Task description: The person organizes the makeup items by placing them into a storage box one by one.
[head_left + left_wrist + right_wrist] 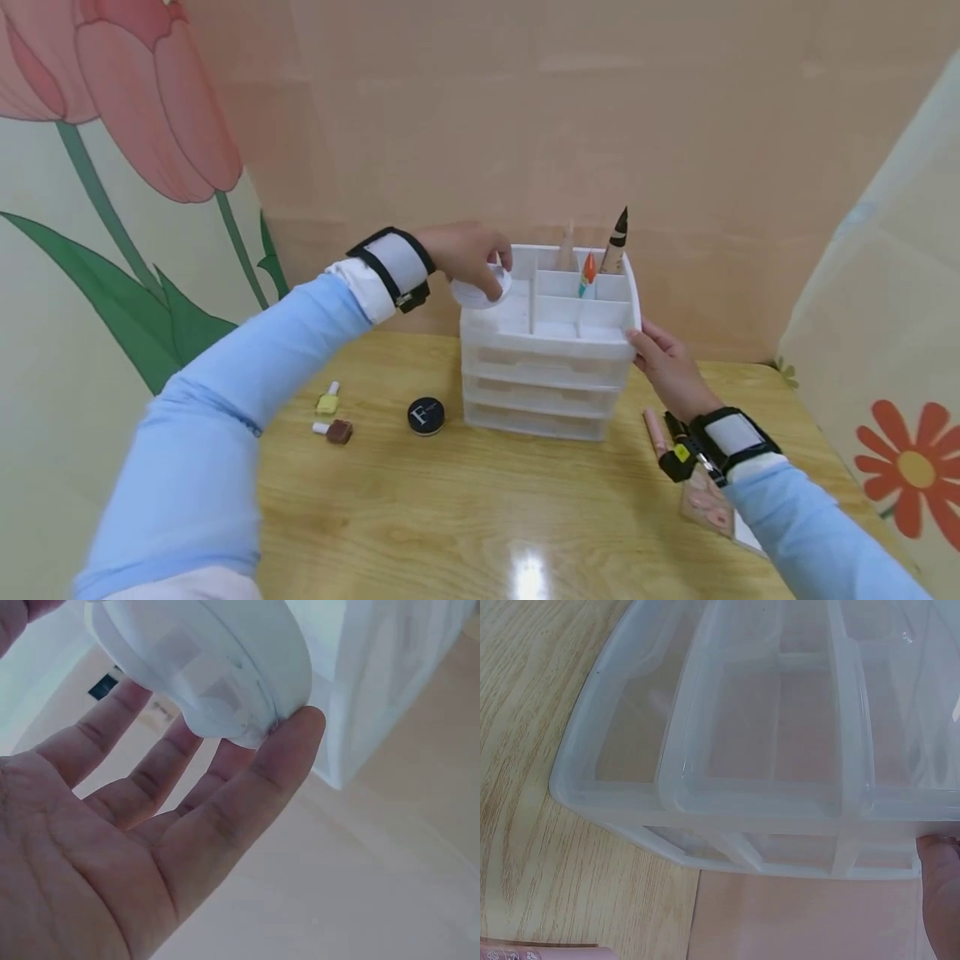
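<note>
Wood-grain tabletop (pixel 420 525) stretches forward, a black compact (pixel 426 416) lying near the white organizer (pixel 547 367). The right hand (pixel 671 371) pinches the organizer's right edge between thumb and fingers, probably steadying it. At its upper left edge, the left hand (pixel 467 252) grips a white round container (pixel 471 294) with the fingertips, likely keeping the palm clear. Behind, a black-tipped stick (pixel 615 242) leans in a compartment whose walls presumably stop it toppling.

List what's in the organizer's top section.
A pale stick and a black-tipped item, lower ends hidden by a divider; an orange-and-teal item. The left hand and the white round container it holds cover part of the left compartment.
</note>
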Demonstrator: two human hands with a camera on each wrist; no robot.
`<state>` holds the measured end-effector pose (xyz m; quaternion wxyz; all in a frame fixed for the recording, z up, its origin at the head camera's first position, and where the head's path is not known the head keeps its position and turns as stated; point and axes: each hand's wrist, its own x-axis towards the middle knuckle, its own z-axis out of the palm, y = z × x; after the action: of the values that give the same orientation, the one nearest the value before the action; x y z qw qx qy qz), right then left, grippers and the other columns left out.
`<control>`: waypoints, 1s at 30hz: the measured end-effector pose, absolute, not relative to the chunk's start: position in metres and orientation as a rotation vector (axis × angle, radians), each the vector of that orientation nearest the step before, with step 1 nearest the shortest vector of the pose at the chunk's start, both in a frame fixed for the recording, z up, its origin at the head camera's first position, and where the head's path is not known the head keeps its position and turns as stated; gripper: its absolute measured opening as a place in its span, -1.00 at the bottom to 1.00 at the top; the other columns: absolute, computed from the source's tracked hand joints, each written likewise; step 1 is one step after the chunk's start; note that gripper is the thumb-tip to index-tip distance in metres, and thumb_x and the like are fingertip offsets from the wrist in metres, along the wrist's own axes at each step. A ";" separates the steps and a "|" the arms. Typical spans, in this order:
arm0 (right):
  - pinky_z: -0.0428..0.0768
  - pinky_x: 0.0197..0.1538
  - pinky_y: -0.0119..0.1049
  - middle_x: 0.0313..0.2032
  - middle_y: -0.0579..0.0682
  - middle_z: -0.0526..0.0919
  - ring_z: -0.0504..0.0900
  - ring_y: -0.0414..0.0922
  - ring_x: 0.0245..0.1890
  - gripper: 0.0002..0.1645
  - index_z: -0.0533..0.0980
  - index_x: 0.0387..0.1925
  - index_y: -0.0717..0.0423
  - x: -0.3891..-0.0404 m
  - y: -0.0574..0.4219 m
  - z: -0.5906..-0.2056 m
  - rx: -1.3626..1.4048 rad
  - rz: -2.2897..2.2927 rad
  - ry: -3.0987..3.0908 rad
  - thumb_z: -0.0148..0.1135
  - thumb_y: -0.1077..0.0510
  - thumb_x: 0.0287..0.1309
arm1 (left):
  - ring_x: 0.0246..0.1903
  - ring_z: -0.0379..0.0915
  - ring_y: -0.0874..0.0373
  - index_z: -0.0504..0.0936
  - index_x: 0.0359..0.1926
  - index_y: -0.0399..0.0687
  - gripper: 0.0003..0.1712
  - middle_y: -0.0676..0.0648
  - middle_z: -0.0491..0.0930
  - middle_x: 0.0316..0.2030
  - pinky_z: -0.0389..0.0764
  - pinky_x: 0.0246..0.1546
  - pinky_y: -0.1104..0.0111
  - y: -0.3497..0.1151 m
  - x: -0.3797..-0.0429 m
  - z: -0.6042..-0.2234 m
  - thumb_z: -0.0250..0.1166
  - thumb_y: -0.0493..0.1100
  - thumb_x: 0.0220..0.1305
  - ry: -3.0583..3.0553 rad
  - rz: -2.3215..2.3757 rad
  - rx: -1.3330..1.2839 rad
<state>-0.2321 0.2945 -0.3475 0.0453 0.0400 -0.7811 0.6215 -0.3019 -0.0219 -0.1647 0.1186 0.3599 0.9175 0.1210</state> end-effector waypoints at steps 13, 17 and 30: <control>0.25 0.30 -0.10 0.48 0.06 0.02 0.16 0.06 0.39 -0.21 0.01 0.51 -0.10 -0.233 0.286 -0.351 0.149 1.905 -2.377 -0.06 -0.24 0.40 | -0.16 0.46 0.05 0.54 0.00 -0.02 -0.52 -0.07 0.41 0.01 0.68 -0.35 0.14 0.010 -0.328 -0.180 0.44 -0.05 0.04 2.719 0.348 0.960; 0.23 0.30 -0.08 0.48 0.06 0.04 0.15 0.06 0.40 -0.23 0.02 0.51 -0.08 -0.231 0.284 -0.350 0.157 1.899 -2.384 -0.08 -0.23 0.41 | -0.19 0.45 0.07 0.52 0.01 -0.03 -0.51 -0.05 0.42 0.01 0.66 -0.39 0.16 0.016 -0.335 -0.186 0.45 -0.06 0.04 2.725 0.330 0.889; 0.27 0.28 -0.15 0.47 0.09 0.07 0.17 0.05 0.39 -0.26 0.04 0.50 -0.02 -0.231 0.279 -0.352 0.182 1.865 -2.383 -0.10 -0.18 0.45 | -0.11 0.40 0.11 0.60 -0.05 -0.03 -0.54 -0.01 0.50 -0.05 0.55 -0.30 0.32 0.026 -0.364 -0.220 0.47 -0.03 0.01 2.738 0.158 0.906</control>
<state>-0.2310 0.2788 -0.3519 0.0548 0.0598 -0.7849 0.6143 -0.3644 0.0257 -0.2197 0.1264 0.3111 0.9404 0.0543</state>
